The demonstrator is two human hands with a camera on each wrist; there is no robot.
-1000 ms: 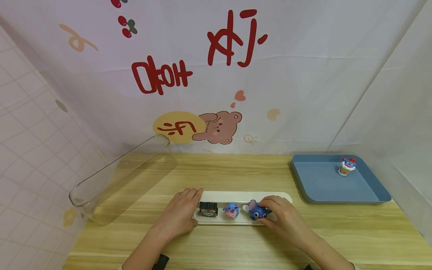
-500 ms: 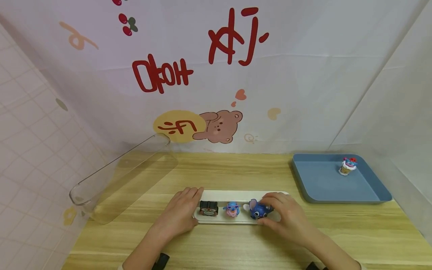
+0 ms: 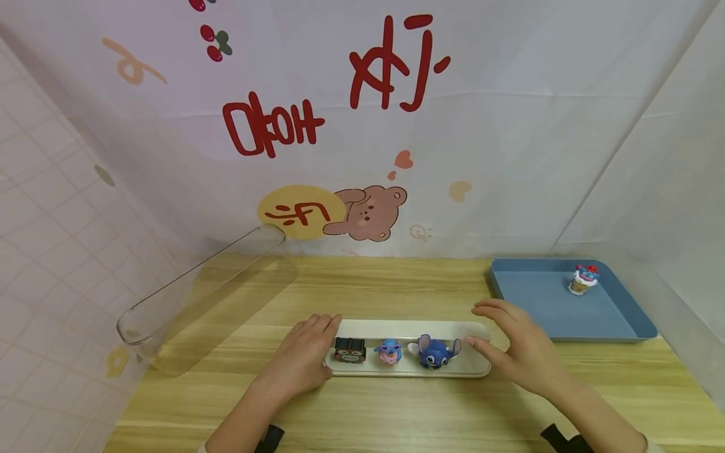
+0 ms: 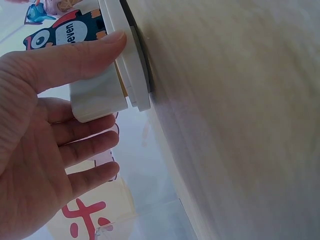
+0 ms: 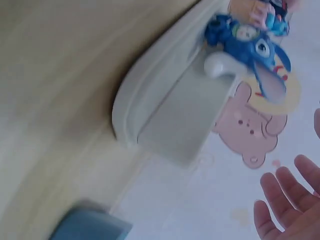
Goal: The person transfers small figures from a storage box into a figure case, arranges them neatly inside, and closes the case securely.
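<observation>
A long white display stand (image 3: 396, 328) with a raised step at its back lies across the table before me. My left hand (image 3: 303, 355) grips its left end, thumb on the front edge and fingers behind, as the left wrist view shows. On it, left to right, are a black box-shaped figurine (image 3: 350, 351), a small blue figurine in sunglasses (image 3: 389, 353), and a big-eared blue figurine (image 3: 435, 353) with a white knob beside it. My right hand (image 3: 523, 349), fingers spread and holding nothing, hovers by the stand's right end, apart from the big-eared figurine (image 5: 250, 47).
A blue-grey tray (image 3: 555, 314) sits at the right with an ice-cream-cup figurine (image 3: 583, 279) in it. At the left stands a long clear plastic cover (image 3: 215, 296). A printed white cloth (image 3: 510, 145) hangs behind the wooden table (image 3: 368, 415).
My right hand has let go of the big-eared blue figurine and drawn back to the right, its fingers spreading. The left hand stays on the stand's left end.
</observation>
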